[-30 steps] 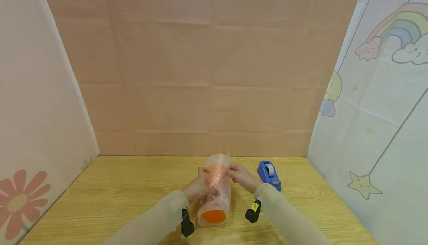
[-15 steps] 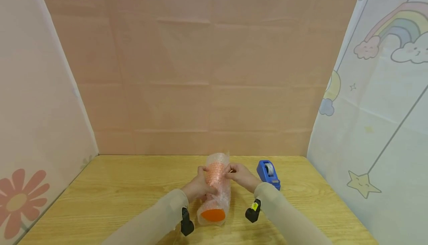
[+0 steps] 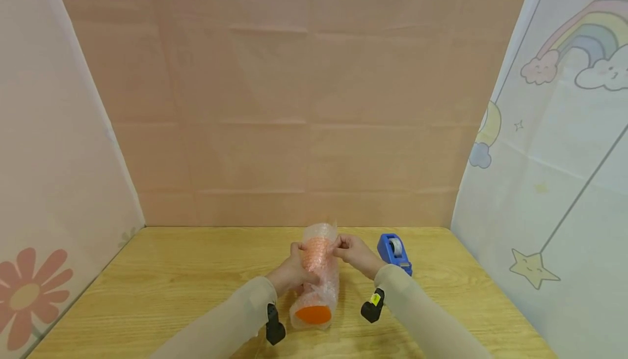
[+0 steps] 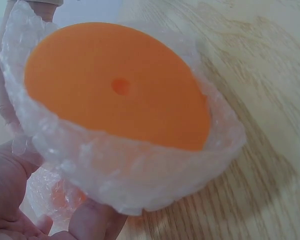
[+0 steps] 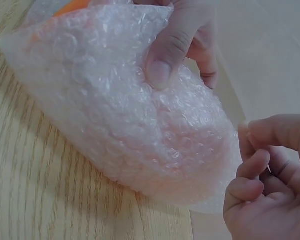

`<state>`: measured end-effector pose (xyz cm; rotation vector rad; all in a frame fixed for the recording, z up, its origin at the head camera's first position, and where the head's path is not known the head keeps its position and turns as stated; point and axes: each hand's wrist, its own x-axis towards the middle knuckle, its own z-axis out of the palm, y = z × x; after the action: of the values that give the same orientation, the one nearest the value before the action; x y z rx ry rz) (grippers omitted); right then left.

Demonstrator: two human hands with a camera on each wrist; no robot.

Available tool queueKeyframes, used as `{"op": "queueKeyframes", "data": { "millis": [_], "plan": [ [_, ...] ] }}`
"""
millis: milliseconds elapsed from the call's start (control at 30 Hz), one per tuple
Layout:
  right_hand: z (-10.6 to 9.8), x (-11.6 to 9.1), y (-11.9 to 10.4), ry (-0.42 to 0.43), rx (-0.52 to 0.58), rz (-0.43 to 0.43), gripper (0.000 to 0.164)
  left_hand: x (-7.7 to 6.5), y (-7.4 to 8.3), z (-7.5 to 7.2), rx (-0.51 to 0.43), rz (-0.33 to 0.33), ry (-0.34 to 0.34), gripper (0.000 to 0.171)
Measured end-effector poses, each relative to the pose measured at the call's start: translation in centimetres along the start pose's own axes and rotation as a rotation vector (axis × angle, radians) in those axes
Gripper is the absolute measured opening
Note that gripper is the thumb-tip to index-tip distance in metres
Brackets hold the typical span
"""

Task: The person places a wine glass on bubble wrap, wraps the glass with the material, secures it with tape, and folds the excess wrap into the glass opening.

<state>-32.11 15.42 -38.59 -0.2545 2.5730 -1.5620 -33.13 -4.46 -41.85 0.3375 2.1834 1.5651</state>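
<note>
An orange cylinder-like object (image 3: 314,315) lies wrapped in clear bubble wrap (image 5: 100,95) on the wooden table. Its flat round end, with a small dimple in the middle, shows bare in the left wrist view (image 4: 140,65). My left hand (image 3: 290,273) grips the bundle from the left side, its thumb pressed on the wrap in the right wrist view. At the right edge of the wrap, my right hand (image 3: 357,255) pinches thumb and forefinger together, the other fingers curled. Whether a bit of clear tape is also in that pinch, I cannot tell.
A blue tape dispenser (image 3: 394,254) with a roll of tape stands to the right, just beyond my right wrist. The wooden table (image 3: 196,272) ends at a pinkish-tan backdrop (image 3: 245,130), with printed cloth walls on both sides.
My right hand's fingertips shifted slightly left over the wrap, then back right to its edge. My left hand and the bundle stay in place.
</note>
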Motion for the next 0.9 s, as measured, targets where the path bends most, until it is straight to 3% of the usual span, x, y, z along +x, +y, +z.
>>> {"op": "queueKeyframes", "data": {
  "millis": [167,400,900],
  "plan": [
    [0.2,-0.1,0.0,0.013,-0.007,0.007,0.013,-0.1,0.1,0.0,-0.010,0.002,-0.007,0.091],
    [0.1,-0.2,0.3,-0.054,0.021,-0.032,0.019,-0.2,0.1,0.0,0.004,0.005,-0.001,0.091],
    [0.2,0.1,1.0,-0.157,0.205,-0.059,0.015,-0.3,0.3,0.0,0.019,0.009,0.011,0.091]
  ]
}}
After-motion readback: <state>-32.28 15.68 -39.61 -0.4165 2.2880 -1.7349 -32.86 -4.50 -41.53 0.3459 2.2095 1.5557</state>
